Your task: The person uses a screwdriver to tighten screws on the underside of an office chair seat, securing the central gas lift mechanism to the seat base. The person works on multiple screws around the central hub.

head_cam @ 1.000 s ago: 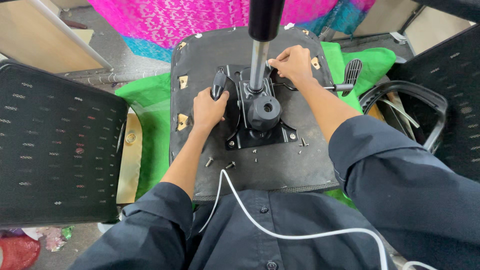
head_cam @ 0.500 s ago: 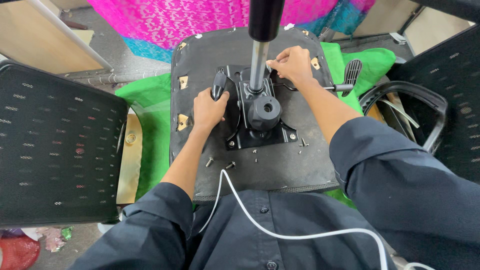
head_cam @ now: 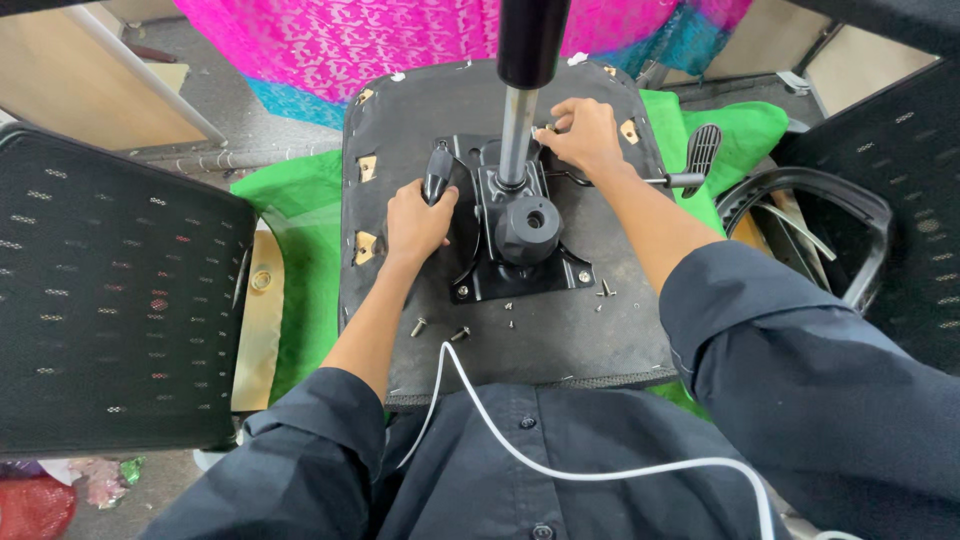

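Seat: an upturned office-chair seat (head_cam: 560, 330), a grey-black fabric-covered underside with rounded corners, lies flat on a green cloth (head_cam: 300, 250) right in front of the person.
Mechanism: a black metal tilt plate (head_cam: 520, 270) sits bolted in the middle of that underside, with a round black knob (head_cam: 527, 228) facing the camera.
Column: a silver steel gas-lift tube with a black upper sleeve (head_cam: 520, 110) stands straight up out of the plate and runs off the top edge.
Left hand: the left hand (head_cam: 415, 222) lies palm down on the plate's left side, fingers curled around a black lever handle (head_cam: 437, 172); a closed hold on it.
Right hand: the right hand (head_cam: 585, 135) reaches past the column to the plate's far right corner, fingertips bunched and pinching something small there.
Loose hardware: silver screws and bolts (head_cam: 440, 328) are scattered on the seat just below the plate, close to the body.
Surroundings: a black mesh chair back (head_cam: 110, 290) stands to the left, a black curved armrest (head_cam: 810, 215) to the right.
Hard to see: what the right fingertips pinch is too small to make out, and the column hides part of the plate's far edge.
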